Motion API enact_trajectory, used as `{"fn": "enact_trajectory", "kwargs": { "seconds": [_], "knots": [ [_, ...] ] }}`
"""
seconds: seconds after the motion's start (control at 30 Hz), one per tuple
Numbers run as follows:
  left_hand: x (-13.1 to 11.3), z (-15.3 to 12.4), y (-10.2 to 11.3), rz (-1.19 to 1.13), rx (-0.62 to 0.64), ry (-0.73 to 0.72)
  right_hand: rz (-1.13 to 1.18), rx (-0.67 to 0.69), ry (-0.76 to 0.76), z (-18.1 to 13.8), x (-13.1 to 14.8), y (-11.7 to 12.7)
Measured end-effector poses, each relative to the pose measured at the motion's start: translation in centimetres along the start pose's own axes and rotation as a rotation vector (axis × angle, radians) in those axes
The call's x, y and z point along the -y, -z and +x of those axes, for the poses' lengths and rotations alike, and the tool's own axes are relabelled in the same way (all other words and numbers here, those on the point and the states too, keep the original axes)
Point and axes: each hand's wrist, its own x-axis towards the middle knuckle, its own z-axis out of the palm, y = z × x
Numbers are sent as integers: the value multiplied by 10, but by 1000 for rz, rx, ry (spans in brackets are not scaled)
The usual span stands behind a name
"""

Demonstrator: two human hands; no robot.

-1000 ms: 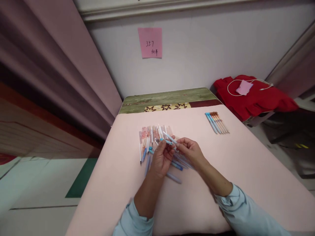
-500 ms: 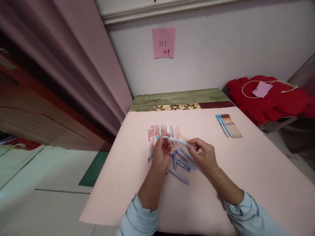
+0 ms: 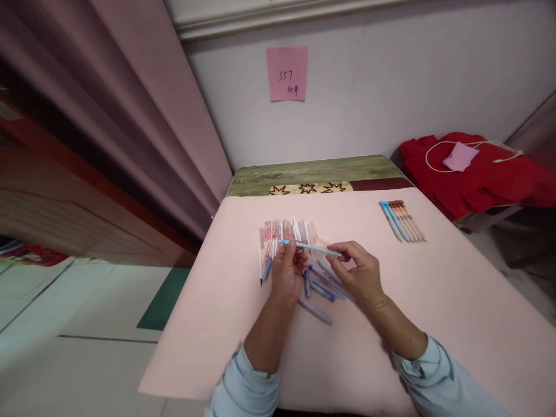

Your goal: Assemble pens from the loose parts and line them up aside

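Note:
A light-blue pen (image 3: 317,248) is held above the table between both hands. My left hand (image 3: 288,270) pinches its brighter blue end. My right hand (image 3: 357,270) grips the pale barrel near the other end with thumb and fingers. Under and behind my left hand lie pink patterned pen parts (image 3: 275,229) and thin white refills (image 3: 261,263) with dark tips. Below the held pen lie blue pen parts (image 3: 322,291), and a lone pale-blue barrel (image 3: 315,311) rests closer to me.
Assembled pens (image 3: 403,222), blue and brown-topped, lie in a row at the table's right. Pink paper (image 3: 208,347) covers the table (image 3: 313,171). Beyond its right edge sits a red cloth (image 3: 471,191) with a white cable. A pink note (image 3: 287,74) is on the wall.
The bright blue end and the pale barrel, apart by a small gap before, now meet in one line. My right hand has shifted slightly left and up.

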Motion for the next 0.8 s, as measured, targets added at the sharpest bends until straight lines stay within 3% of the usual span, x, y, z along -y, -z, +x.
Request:
{"fn": "enact_trajectory", "kwargs": {
  "seconds": [0.17,0.8],
  "knots": [
    [-1,3,2,-56,-5,70,7,-63,-5,-2,0,-2],
    [-5,-1,-1,-81,46,143,22,-90,17,-5,1,-3]
  ]
}}
